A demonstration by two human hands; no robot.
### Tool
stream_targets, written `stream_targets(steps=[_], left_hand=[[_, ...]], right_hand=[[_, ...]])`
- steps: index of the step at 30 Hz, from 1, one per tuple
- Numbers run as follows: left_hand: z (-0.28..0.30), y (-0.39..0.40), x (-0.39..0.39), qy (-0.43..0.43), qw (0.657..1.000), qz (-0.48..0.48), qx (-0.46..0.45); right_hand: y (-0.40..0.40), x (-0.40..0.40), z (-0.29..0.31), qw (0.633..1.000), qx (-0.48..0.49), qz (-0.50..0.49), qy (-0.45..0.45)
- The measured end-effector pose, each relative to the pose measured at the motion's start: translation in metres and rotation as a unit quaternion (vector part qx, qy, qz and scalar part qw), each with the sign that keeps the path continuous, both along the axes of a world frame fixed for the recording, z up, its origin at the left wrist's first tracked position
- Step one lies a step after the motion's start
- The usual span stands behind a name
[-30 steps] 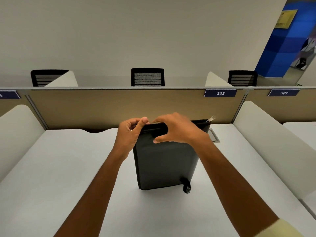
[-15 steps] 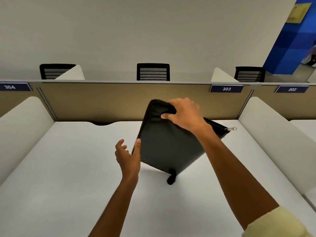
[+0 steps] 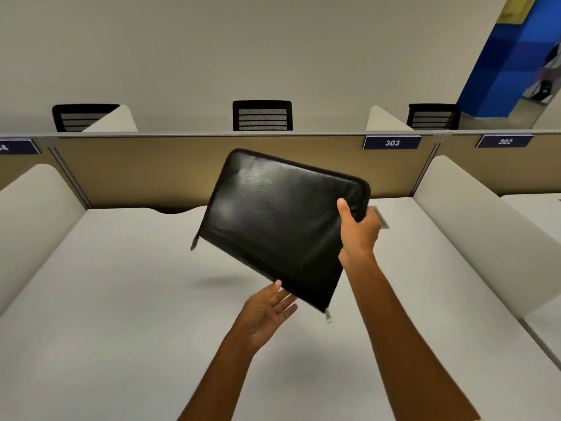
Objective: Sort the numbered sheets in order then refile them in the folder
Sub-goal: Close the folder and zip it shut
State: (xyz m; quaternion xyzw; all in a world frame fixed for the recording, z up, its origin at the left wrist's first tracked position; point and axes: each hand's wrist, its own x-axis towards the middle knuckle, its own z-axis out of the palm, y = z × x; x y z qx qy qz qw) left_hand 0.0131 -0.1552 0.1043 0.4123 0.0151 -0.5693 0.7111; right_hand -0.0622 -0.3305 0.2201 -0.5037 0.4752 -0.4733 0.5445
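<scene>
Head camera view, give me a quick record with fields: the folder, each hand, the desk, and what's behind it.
folder: black zip folder, closed, tilted, held above the desk
right hand: right hand grips the folder's right edge, thumb on the front
left hand: left hand, palm up with fingers straight, at the folder's lower edge
desk: white desk, no sheets in view
behind: tan partition with label 303; black chair beyond
</scene>
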Motion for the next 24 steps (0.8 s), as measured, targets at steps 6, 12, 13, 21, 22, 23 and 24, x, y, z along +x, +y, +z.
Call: stream_targets(steps=[6,12,13,21,22,23,24], left_hand=[[-0.019,0.006,0.003,-0.029,0.996,0.084,-0.029],[-0.045,0.029,0.028,-0.111,0.989,0.080,0.054],[-0.050,0.035,0.031,-0.139,0.985,0.072,0.073],[-0.088,0.073,0.053,-0.260,0.948,0.008,0.184],[-0.091,0.076,0.057,-0.264,0.945,0.003,0.191],[-0.093,0.079,0.060,-0.268,0.943,0.000,0.197],[-0.097,0.083,0.064,-0.270,0.942,-0.002,0.201]], right_hand=[[0.031,-0.016,-0.075,0.979,0.146,-0.054,-0.131],[0.052,-0.048,-0.148,0.933,0.298,0.001,-0.201],[0.057,-0.055,-0.161,0.930,0.312,0.013,-0.194],[0.082,-0.090,-0.218,0.951,0.268,0.120,0.100],[0.084,-0.091,-0.220,0.950,0.241,0.135,0.147],[0.087,-0.092,-0.222,0.948,0.214,0.147,0.185],[0.089,-0.091,-0.224,0.945,0.189,0.158,0.213]])
